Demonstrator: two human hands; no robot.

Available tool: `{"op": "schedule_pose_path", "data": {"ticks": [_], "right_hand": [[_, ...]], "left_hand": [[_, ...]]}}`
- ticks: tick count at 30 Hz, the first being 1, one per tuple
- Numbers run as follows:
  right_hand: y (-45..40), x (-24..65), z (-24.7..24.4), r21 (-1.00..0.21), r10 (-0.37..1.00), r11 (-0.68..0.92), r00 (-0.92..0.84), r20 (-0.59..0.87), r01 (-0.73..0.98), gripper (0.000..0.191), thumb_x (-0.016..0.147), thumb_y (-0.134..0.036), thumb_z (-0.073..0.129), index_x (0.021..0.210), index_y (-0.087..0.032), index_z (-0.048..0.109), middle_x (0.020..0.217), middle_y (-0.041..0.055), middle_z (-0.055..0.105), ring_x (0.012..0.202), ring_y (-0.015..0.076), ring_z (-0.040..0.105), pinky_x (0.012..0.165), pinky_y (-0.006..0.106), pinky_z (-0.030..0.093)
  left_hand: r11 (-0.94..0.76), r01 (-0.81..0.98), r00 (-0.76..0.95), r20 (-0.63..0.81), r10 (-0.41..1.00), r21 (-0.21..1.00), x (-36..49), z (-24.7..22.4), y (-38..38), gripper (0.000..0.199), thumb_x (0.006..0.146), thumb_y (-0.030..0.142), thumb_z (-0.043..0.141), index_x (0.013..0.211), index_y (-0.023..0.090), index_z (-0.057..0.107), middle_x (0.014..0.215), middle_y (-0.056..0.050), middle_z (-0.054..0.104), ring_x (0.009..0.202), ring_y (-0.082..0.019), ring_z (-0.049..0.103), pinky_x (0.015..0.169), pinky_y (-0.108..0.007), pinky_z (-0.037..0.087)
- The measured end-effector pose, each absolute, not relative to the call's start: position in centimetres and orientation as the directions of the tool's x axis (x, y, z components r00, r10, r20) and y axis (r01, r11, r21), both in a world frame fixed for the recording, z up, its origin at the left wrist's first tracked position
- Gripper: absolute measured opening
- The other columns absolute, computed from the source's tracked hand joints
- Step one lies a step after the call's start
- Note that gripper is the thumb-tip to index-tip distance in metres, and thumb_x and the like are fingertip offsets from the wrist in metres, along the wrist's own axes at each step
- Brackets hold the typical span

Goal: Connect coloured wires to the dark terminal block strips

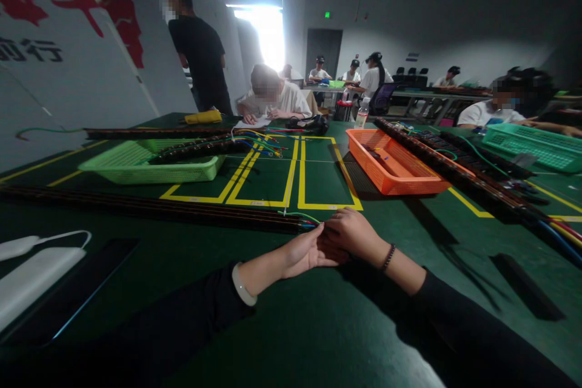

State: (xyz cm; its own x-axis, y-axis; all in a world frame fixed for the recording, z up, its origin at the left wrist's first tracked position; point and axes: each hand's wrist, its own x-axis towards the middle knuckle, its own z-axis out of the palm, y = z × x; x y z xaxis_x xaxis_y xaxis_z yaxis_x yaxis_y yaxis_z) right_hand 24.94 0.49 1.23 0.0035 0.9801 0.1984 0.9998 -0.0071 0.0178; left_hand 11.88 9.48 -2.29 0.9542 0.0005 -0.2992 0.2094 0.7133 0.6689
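Observation:
My left hand (305, 253) is closed at the right end of a long dark cable bundle (182, 209), its thumb and fingers round the short coloured wire ends (310, 224). Against it, my right hand (352, 233) has its fingers bent and pressed together at the same wire ends. Both hands touch each other, and the wire tips are hidden between the fingers. A thin green wire (297, 214) curves just above the bundle's end.
Behind the bundle stand a green basket (159, 174) and an orange basket (395, 185). More cable bundles (454, 173) lie at the right, near a dark strip (527, 287). A white device (39, 285) is at the left. A person (273, 97) sits across the table.

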Motion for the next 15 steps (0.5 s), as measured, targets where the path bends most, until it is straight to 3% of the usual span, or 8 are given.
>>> {"op": "schedule_pose_path", "data": {"ticks": [4,7,11,15], "right_hand": [[-0.1,23.4,1.6,0.302,0.978,0.096,-0.146,0.146,0.948,0.013,0.086,-0.016,0.053,0.081,-0.013,0.065,0.073,0.0070,0.063,0.071,0.0176,0.051,0.066,0.031,0.031],[-0.4,22.1,1.4,0.429,0.975,0.125,-0.190,0.114,0.895,0.015,0.085,-0.010,0.051,0.085,-0.011,0.066,0.079,0.0098,0.063,0.073,0.0199,0.050,0.064,0.032,0.032],[-0.7,20.9,1.4,0.458,0.977,0.114,-0.184,0.110,0.882,0.015,0.084,-0.009,0.052,0.085,-0.012,0.067,0.079,0.0091,0.063,0.074,0.0206,0.050,0.064,0.033,0.033],[-1.3,21.0,2.9,0.404,0.980,0.092,-0.155,0.125,0.910,0.013,0.085,-0.015,0.053,0.087,-0.013,0.066,0.080,0.0080,0.063,0.074,0.0201,0.051,0.064,0.033,0.033]], "left_hand": [[0.789,0.085,0.939,-0.313,0.141,0.609,12.1,-2.6,9.3,0.033,0.092,0.036,0.039,0.085,0.011,0.060,0.079,-0.009,0.068,0.078,-0.018,0.065,0.088,-0.037,0.045],[0.825,0.011,0.922,-0.324,0.210,0.564,12.1,-2.4,9.1,0.023,0.092,0.026,0.044,0.080,0.013,0.058,0.073,-0.004,0.064,0.068,-0.013,0.062,0.078,-0.030,0.048],[0.842,-0.014,0.891,-0.376,0.256,0.540,12.1,-2.1,8.9,0.020,0.089,0.017,0.046,0.073,0.013,0.055,0.067,-0.001,0.060,0.060,-0.009,0.058,0.066,-0.022,0.047],[0.844,-0.005,0.886,-0.389,0.253,0.537,12.3,-2.3,9.1,0.020,0.088,0.017,0.046,0.070,0.013,0.055,0.064,-0.001,0.060,0.058,-0.009,0.057,0.064,-0.022,0.046]]}}
